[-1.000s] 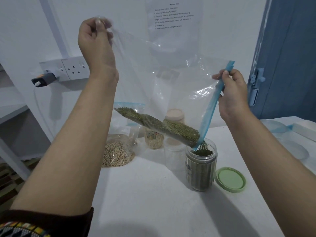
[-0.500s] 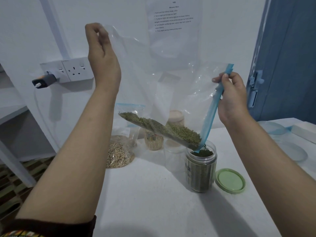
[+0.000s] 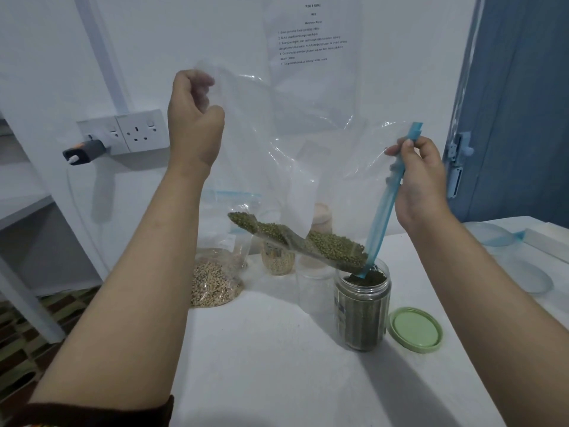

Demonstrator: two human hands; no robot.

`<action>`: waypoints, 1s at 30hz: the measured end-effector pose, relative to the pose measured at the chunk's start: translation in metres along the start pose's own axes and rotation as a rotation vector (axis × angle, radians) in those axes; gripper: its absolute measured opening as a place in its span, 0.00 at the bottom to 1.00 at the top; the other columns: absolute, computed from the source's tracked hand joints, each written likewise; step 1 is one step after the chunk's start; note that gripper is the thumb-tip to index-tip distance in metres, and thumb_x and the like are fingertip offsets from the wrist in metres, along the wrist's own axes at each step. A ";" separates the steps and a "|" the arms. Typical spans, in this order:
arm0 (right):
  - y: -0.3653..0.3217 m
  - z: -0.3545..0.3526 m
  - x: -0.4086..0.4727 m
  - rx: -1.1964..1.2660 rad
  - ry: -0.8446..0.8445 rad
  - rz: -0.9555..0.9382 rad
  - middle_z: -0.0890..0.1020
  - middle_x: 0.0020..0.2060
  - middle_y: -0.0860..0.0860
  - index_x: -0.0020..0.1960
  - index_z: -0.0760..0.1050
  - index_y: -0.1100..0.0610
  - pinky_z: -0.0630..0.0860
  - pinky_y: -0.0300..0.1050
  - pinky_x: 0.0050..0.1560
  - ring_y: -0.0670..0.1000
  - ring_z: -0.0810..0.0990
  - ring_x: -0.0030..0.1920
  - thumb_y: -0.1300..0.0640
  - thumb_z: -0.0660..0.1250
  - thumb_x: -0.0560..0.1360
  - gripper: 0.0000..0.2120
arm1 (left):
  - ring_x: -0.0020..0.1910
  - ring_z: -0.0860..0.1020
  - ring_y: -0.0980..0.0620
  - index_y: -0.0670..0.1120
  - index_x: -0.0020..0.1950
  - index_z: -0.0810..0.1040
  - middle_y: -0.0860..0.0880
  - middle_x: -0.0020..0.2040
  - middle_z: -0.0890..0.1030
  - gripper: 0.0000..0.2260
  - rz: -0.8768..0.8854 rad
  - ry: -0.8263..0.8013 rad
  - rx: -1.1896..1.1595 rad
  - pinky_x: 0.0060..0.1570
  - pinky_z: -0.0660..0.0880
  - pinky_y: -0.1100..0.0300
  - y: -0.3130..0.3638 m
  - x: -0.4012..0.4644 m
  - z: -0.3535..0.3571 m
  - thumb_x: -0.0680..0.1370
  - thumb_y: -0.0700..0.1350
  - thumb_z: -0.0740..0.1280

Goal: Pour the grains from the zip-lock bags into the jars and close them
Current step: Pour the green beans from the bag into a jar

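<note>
Green grains (image 3: pixel 326 248) slide down the zip-lock bag (image 3: pixel 277 143) I hold tilted over the jar (image 3: pixel 361 306) near the bench's right edge: left hand (image 3: pixel 195 124) pinches the raised corner, right hand (image 3: pixel 421 183) (nearer the jar) grips the blue zip strip (image 3: pixel 389 198), low end in the mouth.

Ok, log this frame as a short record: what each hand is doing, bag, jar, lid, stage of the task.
left hand: raised, pinches the bag's bottom corner
right hand: grips the bag's blue zip strip
bag: tilted, mouth corner in the jar's mouth
green grains: gathered along the bag's low edge, some left
jar: upright on the table, nearly full, open
lid: green, flat on the table, right of the jar
other bag: beige grains, behind left
stage: pouring, jar not yet closed
</note>
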State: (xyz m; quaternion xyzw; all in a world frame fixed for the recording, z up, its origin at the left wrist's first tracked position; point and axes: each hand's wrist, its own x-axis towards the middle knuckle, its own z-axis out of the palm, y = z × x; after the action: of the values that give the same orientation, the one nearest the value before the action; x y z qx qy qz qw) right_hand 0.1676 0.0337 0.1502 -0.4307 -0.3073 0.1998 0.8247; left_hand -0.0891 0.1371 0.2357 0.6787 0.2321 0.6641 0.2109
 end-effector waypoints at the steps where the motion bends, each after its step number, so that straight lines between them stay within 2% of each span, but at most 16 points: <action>1: 0.000 0.000 0.000 -0.003 0.000 0.000 0.82 0.39 0.42 0.48 0.75 0.47 0.70 0.41 0.41 0.47 0.71 0.39 0.54 0.59 0.83 0.08 | 0.37 0.66 0.61 0.51 0.48 0.70 0.54 0.40 0.67 0.18 0.001 0.007 0.007 0.41 0.64 0.68 -0.001 0.000 0.000 0.66 0.32 0.55; 9: 0.002 0.001 0.000 -0.005 -0.001 0.000 0.82 0.38 0.42 0.47 0.75 0.48 0.70 0.41 0.41 0.46 0.71 0.39 0.55 0.59 0.83 0.09 | 0.38 0.67 0.59 0.51 0.48 0.72 0.55 0.40 0.70 0.19 0.074 0.019 0.033 0.43 0.66 0.68 -0.007 -0.003 -0.002 0.67 0.30 0.55; 13: 0.002 0.002 0.001 -0.013 -0.004 0.001 0.82 0.39 0.42 0.47 0.75 0.47 0.69 0.42 0.42 0.46 0.71 0.39 0.54 0.59 0.83 0.09 | 0.40 0.71 0.57 0.53 0.50 0.70 0.56 0.45 0.77 0.13 0.143 0.040 0.065 0.45 0.68 0.67 -0.012 -0.002 -0.003 0.75 0.34 0.58; 17: 0.002 0.001 0.001 -0.026 -0.004 0.000 0.82 0.39 0.42 0.47 0.75 0.47 0.70 0.42 0.43 0.47 0.71 0.40 0.54 0.59 0.83 0.09 | 0.46 0.80 0.53 0.52 0.51 0.67 0.60 0.42 0.80 0.10 0.194 0.060 0.056 0.50 0.71 0.65 -0.014 -0.005 0.001 0.80 0.37 0.57; 21: 0.002 0.002 0.000 -0.031 -0.005 -0.003 0.82 0.38 0.42 0.46 0.74 0.47 0.70 0.42 0.43 0.47 0.71 0.40 0.54 0.59 0.83 0.09 | 0.43 0.79 0.58 0.52 0.49 0.66 0.53 0.41 0.77 0.12 0.193 0.104 0.053 0.44 0.68 0.70 -0.013 -0.007 0.005 0.80 0.34 0.56; 24: 0.001 0.001 -0.001 -0.038 0.000 -0.008 0.83 0.39 0.42 0.47 0.74 0.47 0.70 0.42 0.43 0.47 0.71 0.40 0.54 0.59 0.83 0.08 | 0.43 0.80 0.57 0.52 0.48 0.66 0.53 0.41 0.74 0.12 0.193 0.127 0.019 0.47 0.70 0.71 -0.015 -0.007 0.006 0.81 0.35 0.56; 30: 0.002 -0.003 -0.001 -0.043 0.016 -0.013 0.83 0.40 0.42 0.48 0.75 0.47 0.70 0.43 0.44 0.47 0.72 0.41 0.53 0.59 0.83 0.08 | 0.43 0.80 0.56 0.52 0.48 0.67 0.53 0.41 0.75 0.11 0.190 0.127 0.026 0.45 0.70 0.70 -0.012 -0.005 0.007 0.79 0.35 0.57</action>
State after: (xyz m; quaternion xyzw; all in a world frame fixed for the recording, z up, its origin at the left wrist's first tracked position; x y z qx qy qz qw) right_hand 0.1682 0.0322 0.1473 -0.4479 -0.3079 0.1844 0.8189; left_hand -0.0829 0.1438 0.2241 0.6570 0.1881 0.7196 0.1229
